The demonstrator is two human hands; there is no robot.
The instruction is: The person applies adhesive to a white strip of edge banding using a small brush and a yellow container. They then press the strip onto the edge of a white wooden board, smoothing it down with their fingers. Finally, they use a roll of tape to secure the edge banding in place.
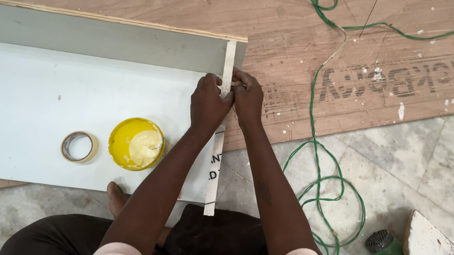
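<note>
While both hands meet at the right end of the pale board (44, 97), the person is pressing a thin edging strip (228, 66) against that end, and it looks like the sticking-down step is in hand. Left hand (210, 103) has its fingers pressed together on the strip from the board side; right hand (248, 97) pinches it from the outer side, fingertips tight to the edge. That strip runs straight away from the person, long axis front to back, its far end up at the board's raised back panel and its near end hanging past the front edge toward the lap. I'd judge the next move calls for working firm pressure along the length while holding it square to the edge. On the board, to the left, sit a yellow tub of glue (136, 143) and a roll of tape (79, 147), just beside each other. A green cable (318, 171) loops over the floor (431, 160), with a green power tool (388, 251) at lower right.
</note>
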